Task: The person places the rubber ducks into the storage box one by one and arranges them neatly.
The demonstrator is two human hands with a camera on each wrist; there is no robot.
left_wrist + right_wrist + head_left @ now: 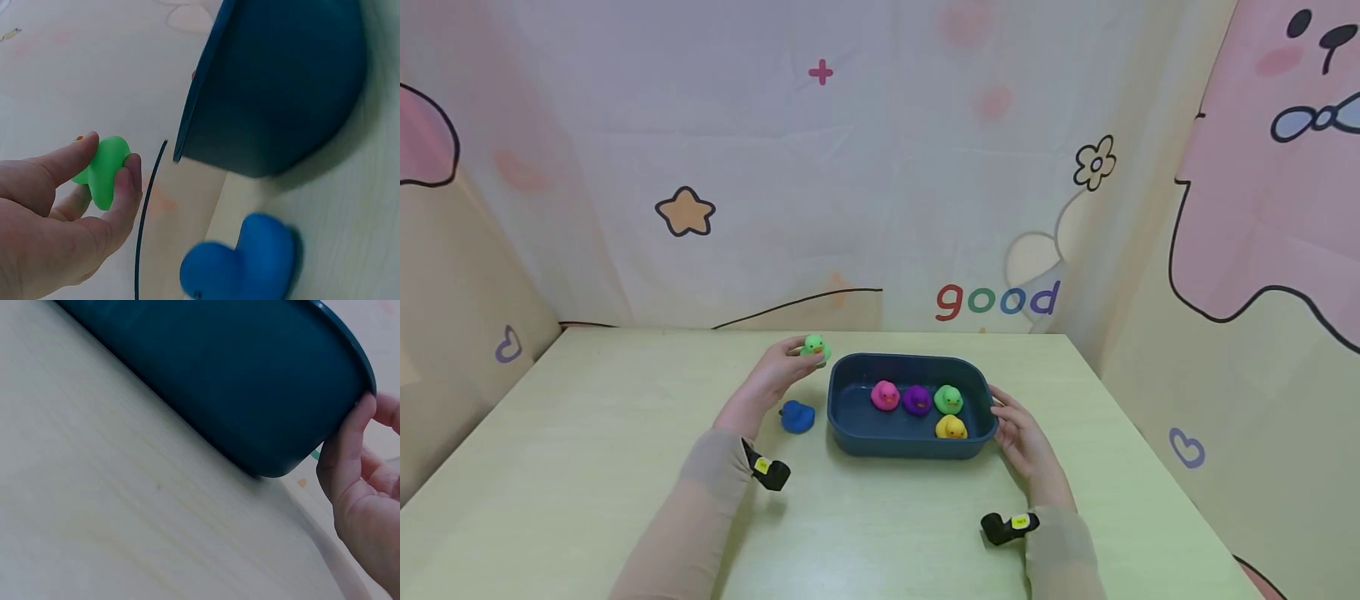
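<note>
My left hand point(777, 368) pinches a light green rubber duck point(814, 346) between thumb and fingers, raised just left of the dark blue tub point(895, 447). Close below that hand, a blue rubber duck point(797, 417) lies on the table; the left wrist view shows this blue duck point(265, 259) beside the tub's end wall. Inside the tub are a pink duck point(885, 396), a purple duck point(917, 401), another green duck point(948, 400) and a yellow duck point(951, 427). Against the tub's right end rests my right hand point(1024, 437), its fingertips point(362, 409) touching just under the rim.
The pale wooden table point(587, 467) extends around the tub. Behind it hangs a printed cloth backdrop point(775, 167), with more printed cloth at both sides. Each wrist carries a small black camera, one at the left point(771, 473) and one at the right point(1003, 528).
</note>
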